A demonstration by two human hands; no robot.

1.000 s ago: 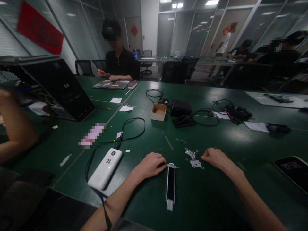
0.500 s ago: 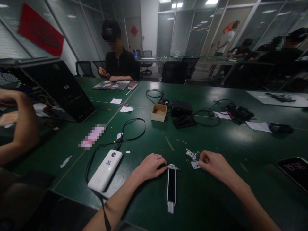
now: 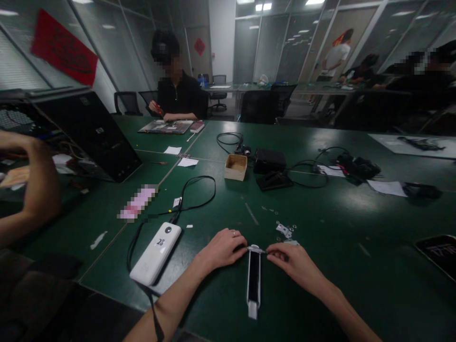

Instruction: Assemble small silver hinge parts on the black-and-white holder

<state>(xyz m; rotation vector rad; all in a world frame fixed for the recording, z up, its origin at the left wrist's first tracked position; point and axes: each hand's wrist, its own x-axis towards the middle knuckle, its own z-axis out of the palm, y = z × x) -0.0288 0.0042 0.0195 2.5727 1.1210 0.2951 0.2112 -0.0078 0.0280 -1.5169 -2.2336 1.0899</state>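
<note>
A long narrow device point(image 3: 254, 280) with a dark middle and pale edges lies upright in view on the green table, a small crosspiece at its far end. My left hand point(image 3: 228, 244) rests on the table with its fingertips closed at the left end of that crosspiece. At the right end, my right hand point(image 3: 290, 259) has thumb and fingers pinched together; whatever is between them is too small to make out. Just beyond my right hand lie small metal plates point(image 3: 284, 230) and several little rings.
Left of my left hand lies a white power bank point(image 3: 156, 254) with a black cable. A small open box point(image 3: 235, 167) and a black case point(image 3: 269, 160) stand farther back. A phone point(image 3: 436, 256) lies right. A co-worker's arm point(image 3: 42, 185) is at the left.
My right hand has moved left from the small metal plates to the right end of the crosspiece. My left hand has stayed in place.
</note>
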